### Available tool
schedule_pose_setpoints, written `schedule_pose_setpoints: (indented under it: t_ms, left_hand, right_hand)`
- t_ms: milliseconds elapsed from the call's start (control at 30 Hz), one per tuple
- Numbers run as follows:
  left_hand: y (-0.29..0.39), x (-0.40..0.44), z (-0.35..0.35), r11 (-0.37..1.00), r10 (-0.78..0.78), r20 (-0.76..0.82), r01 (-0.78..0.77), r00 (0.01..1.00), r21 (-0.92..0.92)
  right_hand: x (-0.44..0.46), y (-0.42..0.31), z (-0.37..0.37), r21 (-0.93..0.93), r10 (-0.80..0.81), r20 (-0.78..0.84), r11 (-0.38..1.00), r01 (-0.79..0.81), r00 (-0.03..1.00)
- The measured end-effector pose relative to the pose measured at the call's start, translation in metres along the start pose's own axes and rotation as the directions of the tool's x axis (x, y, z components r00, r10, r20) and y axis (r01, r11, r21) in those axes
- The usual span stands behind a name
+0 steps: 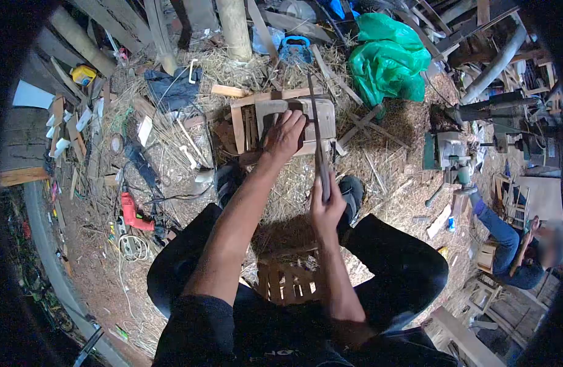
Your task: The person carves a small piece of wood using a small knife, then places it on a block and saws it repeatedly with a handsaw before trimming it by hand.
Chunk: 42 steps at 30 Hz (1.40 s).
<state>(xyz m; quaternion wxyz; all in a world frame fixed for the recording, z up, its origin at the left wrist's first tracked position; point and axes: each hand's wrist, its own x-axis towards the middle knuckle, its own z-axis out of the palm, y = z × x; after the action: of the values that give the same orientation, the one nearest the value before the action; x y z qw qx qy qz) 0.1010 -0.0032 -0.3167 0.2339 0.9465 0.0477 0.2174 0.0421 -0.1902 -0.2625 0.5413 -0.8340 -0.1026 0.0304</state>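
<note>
My right hand (328,211) is closed round the handle of a long, narrow-bladed hand tool (317,131). Its blade points away from me across the right part of a low wooden block (325,115); whether it is a saw or a machete I cannot tell. My left hand (285,136) presses down on the block with bent fingers. Under those fingers is a dark piece of wood (305,124), mostly hidden, its right end close to the blade. A wooden frame (238,129) of thin boards adjoins the block on the left.
On the straw-strewn ground to the left lie a red power drill (134,213), an angle grinder (137,160) and a coiled white cord (133,247). A green plastic bag (388,61) sits at the back right. Another person (508,244) is at far right, near a bench vise (447,151).
</note>
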Motion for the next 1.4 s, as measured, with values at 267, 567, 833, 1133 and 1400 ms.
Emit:
schedule_pose_setpoints:
  t_ms: [267, 567, 833, 1133, 1400]
  left_hand:
    - [0.0, 0.001, 0.004, 1.0, -0.01, 0.004, 0.01, 1.0, 0.024]
    - [0.004, -0.003, 0.002, 0.999, -0.011, 0.009, 0.011, 1.0, 0.04]
    - [0.003, -0.012, 0.004, 0.99, 0.108, 0.027, -0.11, 0.994, 0.093]
    - [0.006, 0.006, 0.001, 1.0, 0.002, -0.065, 0.0, 0.998, 0.031]
    - [0.0, 0.002, 0.009, 0.999, -0.038, 0.035, 0.038, 0.999, 0.023]
  right_hand:
    - [-0.031, 0.005, -0.011, 0.064, -0.017, -0.024, 0.998, 0.019, 1.0]
    - [-0.036, 0.01, -0.019, -0.033, -0.041, 0.014, 0.999, 0.042, 0.999]
    - [-0.001, -0.016, -0.005, 0.049, 0.1, 0.045, 0.994, -0.103, 0.994]
    - [-0.023, 0.008, -0.008, -0.023, -0.03, -0.002, 0.999, 0.03, 1.0]
    - [-0.038, 0.002, -0.013, 0.003, 0.01, 0.006, 1.0, -0.01, 1.0]
